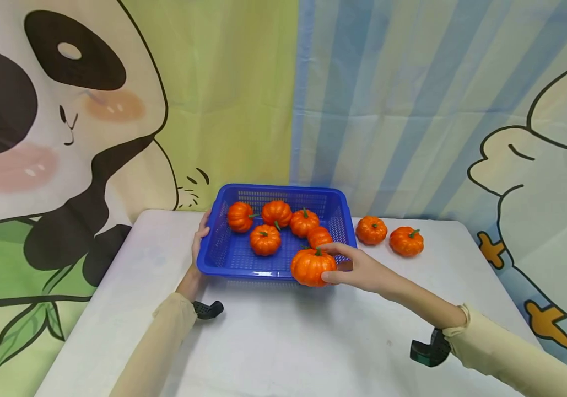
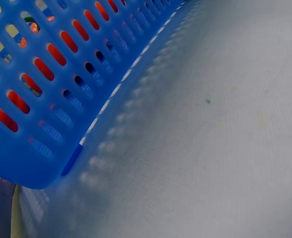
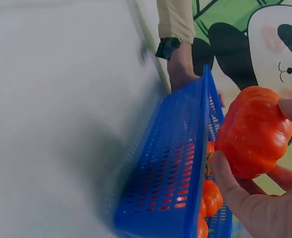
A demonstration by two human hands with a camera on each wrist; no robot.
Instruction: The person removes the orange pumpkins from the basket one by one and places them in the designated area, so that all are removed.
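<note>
A: Any words, numbers or brand marks to read here?
B: None. The basket (image 1: 273, 270), the pumpkins and the cartoon backdrop (image 1: 412, 110) carry no legible text.

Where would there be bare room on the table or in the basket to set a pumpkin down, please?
The white table is bare in front of the blue basket, between the two forearms, and left of the left hand. Inside the basket, the front-left floor is free; the back and right hold five pumpkins. Right of the basket, two loose pumpkins crowd the back edge.
</note>
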